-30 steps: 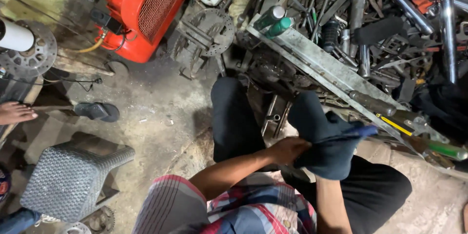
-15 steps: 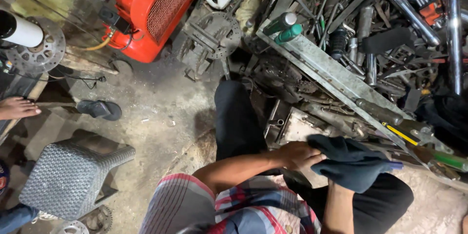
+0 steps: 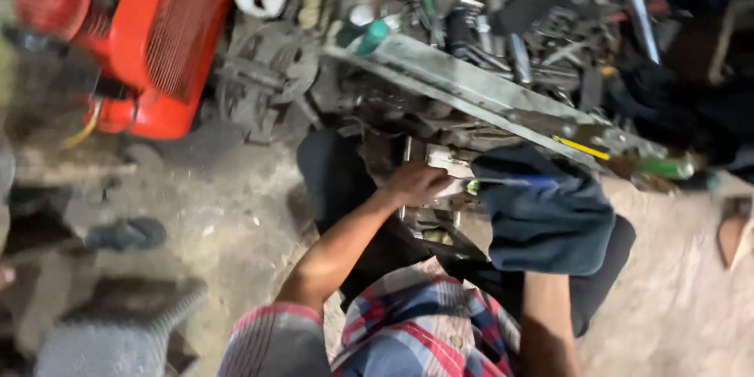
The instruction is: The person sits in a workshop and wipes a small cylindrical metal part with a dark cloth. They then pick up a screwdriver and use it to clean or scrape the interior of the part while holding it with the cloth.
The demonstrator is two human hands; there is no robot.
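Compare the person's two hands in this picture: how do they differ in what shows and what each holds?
The left hand is bare and in plain view; the right hand is hidden under a dark blue cloth. The left hand grips a screwdriver; the right hand carries the cloth. Both meet at the screwdriver.

The left hand [image 3: 420, 184] grips a screwdriver [image 3: 503, 184] at its handle; its shaft runs right into a dark blue cloth [image 3: 546, 220] covering the right hand. An orange machine [image 3: 161, 39] stands far left.
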